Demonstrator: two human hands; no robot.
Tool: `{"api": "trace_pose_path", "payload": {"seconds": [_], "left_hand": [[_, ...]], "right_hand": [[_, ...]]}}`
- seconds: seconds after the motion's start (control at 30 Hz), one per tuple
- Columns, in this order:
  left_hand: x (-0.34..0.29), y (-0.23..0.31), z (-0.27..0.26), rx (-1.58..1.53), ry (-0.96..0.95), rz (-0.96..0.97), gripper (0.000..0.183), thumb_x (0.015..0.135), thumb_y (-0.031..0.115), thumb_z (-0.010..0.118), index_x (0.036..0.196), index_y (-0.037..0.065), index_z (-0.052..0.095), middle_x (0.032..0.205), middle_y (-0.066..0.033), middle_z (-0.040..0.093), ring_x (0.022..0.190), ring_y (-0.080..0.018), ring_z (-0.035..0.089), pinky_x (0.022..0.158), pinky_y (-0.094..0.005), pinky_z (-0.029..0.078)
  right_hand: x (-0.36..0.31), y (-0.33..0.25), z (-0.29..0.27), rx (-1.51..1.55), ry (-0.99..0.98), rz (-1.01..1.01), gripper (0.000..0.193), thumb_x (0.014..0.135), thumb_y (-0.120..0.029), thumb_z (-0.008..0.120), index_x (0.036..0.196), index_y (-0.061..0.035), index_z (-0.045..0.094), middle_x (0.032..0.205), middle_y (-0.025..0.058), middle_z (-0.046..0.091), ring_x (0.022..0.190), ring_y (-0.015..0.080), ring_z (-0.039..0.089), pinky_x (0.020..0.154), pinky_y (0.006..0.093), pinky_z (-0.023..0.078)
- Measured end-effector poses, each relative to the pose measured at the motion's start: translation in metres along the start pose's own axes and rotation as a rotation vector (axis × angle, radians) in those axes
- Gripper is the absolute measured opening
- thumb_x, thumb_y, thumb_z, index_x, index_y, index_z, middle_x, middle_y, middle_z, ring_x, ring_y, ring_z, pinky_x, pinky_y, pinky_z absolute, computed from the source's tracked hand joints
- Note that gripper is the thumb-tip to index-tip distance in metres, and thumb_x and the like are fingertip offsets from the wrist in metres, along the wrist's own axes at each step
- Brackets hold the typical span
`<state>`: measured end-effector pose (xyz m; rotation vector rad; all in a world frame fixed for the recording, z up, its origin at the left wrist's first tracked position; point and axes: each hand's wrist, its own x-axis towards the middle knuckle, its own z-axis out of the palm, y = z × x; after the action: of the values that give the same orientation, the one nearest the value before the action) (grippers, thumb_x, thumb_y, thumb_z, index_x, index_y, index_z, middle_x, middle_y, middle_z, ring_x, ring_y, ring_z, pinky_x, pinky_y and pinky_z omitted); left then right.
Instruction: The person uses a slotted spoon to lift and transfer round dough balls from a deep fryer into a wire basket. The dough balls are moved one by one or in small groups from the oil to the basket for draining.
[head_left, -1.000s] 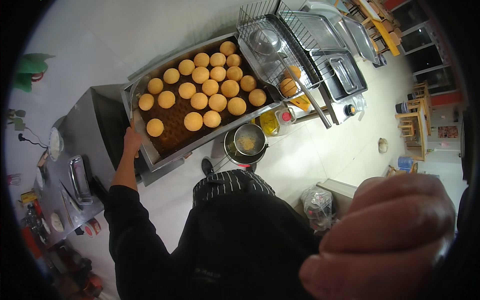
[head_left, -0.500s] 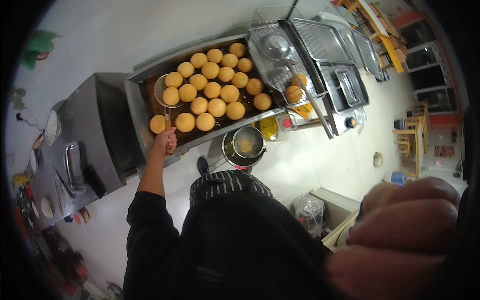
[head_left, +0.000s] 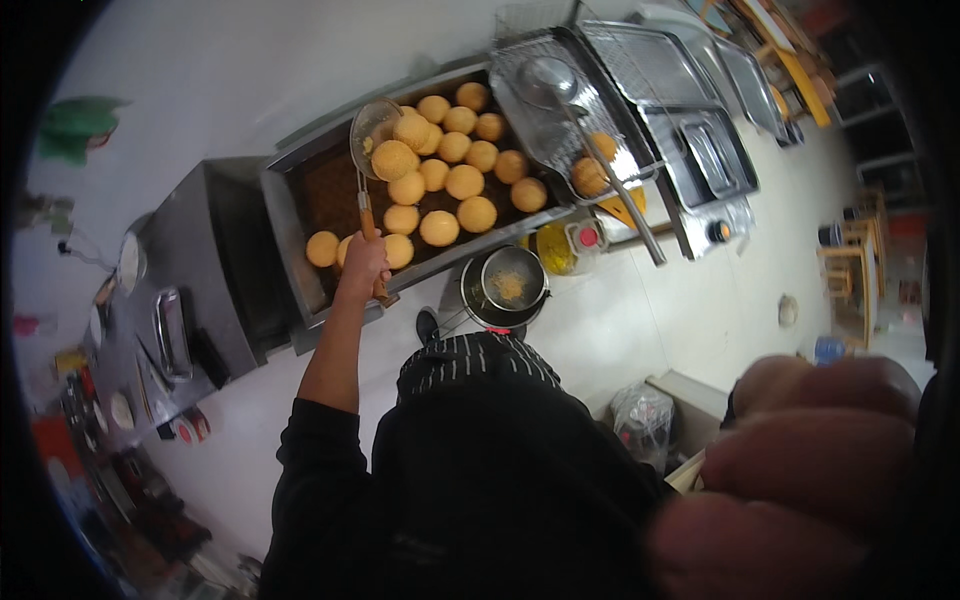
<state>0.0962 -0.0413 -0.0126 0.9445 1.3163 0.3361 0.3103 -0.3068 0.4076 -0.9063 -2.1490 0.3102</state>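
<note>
My left hand (head_left: 362, 268) is closed round the wooden handle of a mesh skimmer (head_left: 371, 125) above the fryer (head_left: 283, 225). Golden fried balls (head_left: 439, 228), several of them, float in the dark oil. A couple of balls lie against the skimmer's mesh; I cannot tell whether they rest in it or are being pushed. Very near and blurred at the lower right is my right hand (head_left: 800, 460), its fingers curled and pressed together. Whatever it holds, if anything, is hidden.
Right of the fryer, a metal draining tray (head_left: 520, 125) holds a long-handled round metal tool (head_left: 548, 80) and fried balls (head_left: 589, 176). A sieve (head_left: 512, 279) sits over a pot on the floor, beside an oil jug (head_left: 556, 246). Steel counter (head_left: 190, 270) at left.
My left hand has moved the skimmer right and farther away across the fryer. Balls at the far left have shifted and bunched rightward, baring oil there. My right hand stays about where it was.
</note>
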Motion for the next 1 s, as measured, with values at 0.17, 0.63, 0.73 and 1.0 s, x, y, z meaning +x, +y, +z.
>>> {"api": "trace_pose_path", "payload": {"seconds": [0.17,0.63,0.73,1.0], "left_hand": [[-0.007,0.019,0.063,0.200,-0.038,0.083,0.024,0.089,0.012,0.048,0.112,0.007,0.044,0.066,-0.0031,0.044,0.044,-0.0124,0.043,0.036,-0.0277,0.037],[-0.046,0.007,-0.034,0.355,0.125,0.095,0.039,0.093,0.014,0.045,0.130,0.004,0.044,0.071,-0.0044,0.048,0.046,-0.0118,0.044,0.039,-0.0269,0.037],[-0.044,0.001,-0.072,0.625,0.273,0.149,0.039,0.090,0.014,0.044,0.127,0.000,0.046,0.089,-0.0169,0.062,0.072,-0.0334,0.063,0.066,-0.0428,0.051],[-0.036,-0.021,-0.146,0.983,0.446,0.176,0.037,0.091,0.013,0.044,0.125,-0.002,0.045,0.106,-0.0304,0.062,0.099,-0.0464,0.061,0.084,-0.0524,0.047]], "right_hand": [[-0.021,0.003,0.000,0.013,-0.041,-0.031,0.009,0.080,-0.017,0.062,0.081,-0.0126,0.054,0.082,0.0073,0.062,0.058,0.0174,0.056,0.047,0.0289,0.047],[-0.041,0.004,-0.010,-0.007,-0.002,-0.044,0.010,0.080,-0.019,0.064,0.080,-0.0116,0.057,0.083,0.0088,0.065,0.056,0.0166,0.057,0.046,0.0277,0.046],[-0.046,-0.002,-0.026,-0.025,0.094,0.007,0.011,0.080,-0.019,0.065,0.080,-0.0114,0.057,0.083,0.0092,0.066,0.055,0.0164,0.057,0.046,0.0275,0.046],[-0.086,0.057,0.050,-0.309,0.284,0.359,0.015,0.074,-0.002,0.059,0.067,-0.0069,0.047,0.083,0.0125,0.067,0.057,0.0183,0.061,0.046,0.0272,0.048]]}}
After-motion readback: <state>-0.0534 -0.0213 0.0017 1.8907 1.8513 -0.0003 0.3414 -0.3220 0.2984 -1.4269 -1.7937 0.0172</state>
